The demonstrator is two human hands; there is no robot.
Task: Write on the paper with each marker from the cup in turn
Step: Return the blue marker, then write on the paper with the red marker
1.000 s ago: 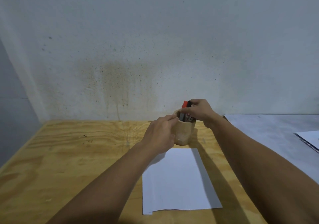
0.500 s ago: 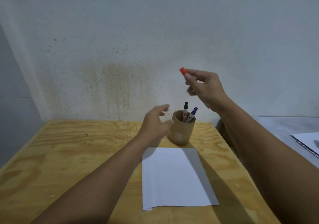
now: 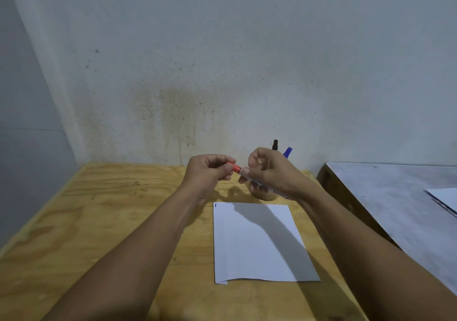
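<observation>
At centre frame, the right hand [image 3: 274,172] is gripping the red marker [image 3: 243,172] by its white barrel, fingers closed around it, while the left hand [image 3: 207,172] is pinching the red cap [image 3: 234,167] with its fingers curled shut. The cup [image 3: 268,195] is standing behind the right hand, mostly hidden, holding a black marker [image 3: 275,144] and a blue marker [image 3: 287,152]. The paper [image 3: 257,244] is lying flat on the wooden counter [image 3: 99,222], below both hands in the frame.

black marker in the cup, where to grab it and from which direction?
Pinch the black marker at its exposed top, coming from above. Only that end shows, upright above the right hand; the cup hides the rest. The blue marker leans close on its right, so approach from the left side.
</observation>
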